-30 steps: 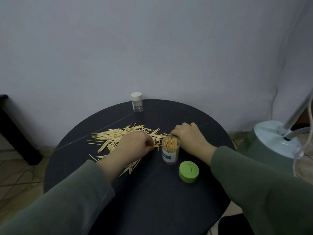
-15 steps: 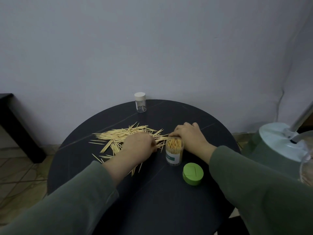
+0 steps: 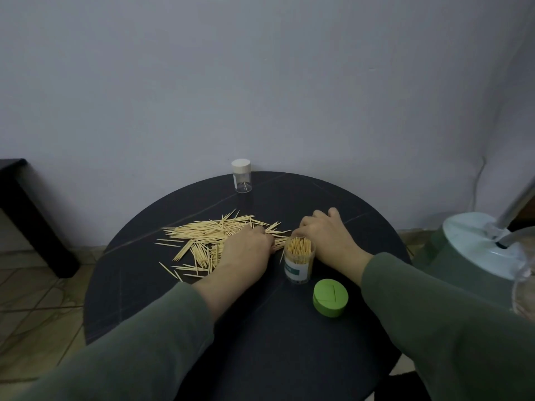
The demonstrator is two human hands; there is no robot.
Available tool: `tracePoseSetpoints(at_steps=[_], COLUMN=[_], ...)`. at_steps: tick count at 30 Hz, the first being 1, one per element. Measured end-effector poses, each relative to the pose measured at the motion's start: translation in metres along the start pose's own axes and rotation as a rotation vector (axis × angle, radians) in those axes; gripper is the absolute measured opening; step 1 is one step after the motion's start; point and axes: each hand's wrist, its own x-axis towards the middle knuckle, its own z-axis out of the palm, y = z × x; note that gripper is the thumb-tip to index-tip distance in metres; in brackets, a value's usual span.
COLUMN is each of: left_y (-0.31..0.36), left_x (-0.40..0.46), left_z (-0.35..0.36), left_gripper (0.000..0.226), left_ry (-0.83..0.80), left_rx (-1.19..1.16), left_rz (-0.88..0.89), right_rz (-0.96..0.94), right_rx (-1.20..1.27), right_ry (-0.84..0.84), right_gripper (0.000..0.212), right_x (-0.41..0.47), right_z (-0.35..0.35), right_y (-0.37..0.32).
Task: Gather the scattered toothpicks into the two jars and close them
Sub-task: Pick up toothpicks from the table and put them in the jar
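Observation:
Scattered toothpicks (image 3: 202, 237) lie in a loose pile on the round black table (image 3: 260, 328), left of centre. My left hand (image 3: 246, 248) rests on the pile's right end with fingers curled down over toothpicks. An open clear jar (image 3: 299, 260), packed with upright toothpicks and labelled, stands just right of that hand. My right hand (image 3: 327, 237) lies beside and behind this jar, fingers curled toward the toothpicks at its far side. The jar's green lid (image 3: 330, 297) lies on the table in front. A second small clear jar (image 3: 241, 175) with a white cap stands at the far edge.
A pale green appliance base (image 3: 474, 250) with a metal pole stands right of the table. A dark piece of furniture (image 3: 26, 209) stands at the left on the tiled floor. A grey wall rises behind the table.
The view shifted slightly. Both hands stay at the pile's right end by the open jar, with only small finger movements.

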Motion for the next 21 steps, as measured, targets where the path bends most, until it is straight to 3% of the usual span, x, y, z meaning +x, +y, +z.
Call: tracePoseSetpoints(at_steps=[21], left_y=[0.0], left_x=[-0.002], left_z=[0.002], left_gripper=[0.02], left_ry=[0.122], left_rx=[-0.275], left_rz=[-0.152], right_rz=[0.223], right_rx=[0.331], right_ry=[0.071], right_gripper=[0.025], right_x=[-0.013], right_z=[-0.012], right_y=[0.018])
